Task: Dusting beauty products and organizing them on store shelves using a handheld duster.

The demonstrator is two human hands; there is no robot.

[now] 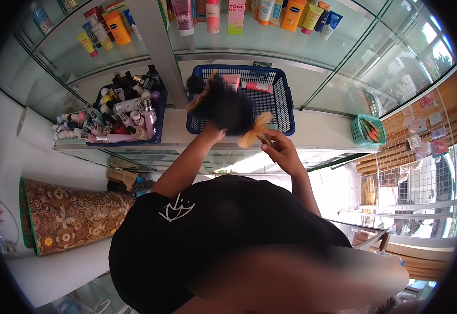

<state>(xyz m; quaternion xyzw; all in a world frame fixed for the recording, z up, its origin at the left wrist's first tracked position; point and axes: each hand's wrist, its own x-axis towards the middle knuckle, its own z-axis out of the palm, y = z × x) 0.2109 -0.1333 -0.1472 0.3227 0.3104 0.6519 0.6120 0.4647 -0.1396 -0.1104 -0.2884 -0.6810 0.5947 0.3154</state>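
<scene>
A dark, blurred, fluffy bundle (228,106) with tan edges covers the left part of a blue plastic basket (290,98). My left hand (214,134) is at the bundle's lower edge and seems to hold it, though its fingers are largely hidden. On the right, my right hand (281,151) pinches a small brown piece at the end of a peach-coloured, bow-like fluffy thing (256,130), over the basket's front rim. Inside the basket lie a pink and white tube (257,86) and a second pink pack (231,81), partly covered by the bundle.
Left of a metal post (165,51), another blue basket (158,131) is heaped with cosmetic bottles. A turquoise basket (356,133) stands at the right counter end. Glass shelving above holds tubes and an orange lotion bottle (292,15). A rolled patterned mat (75,218) lies lower left.
</scene>
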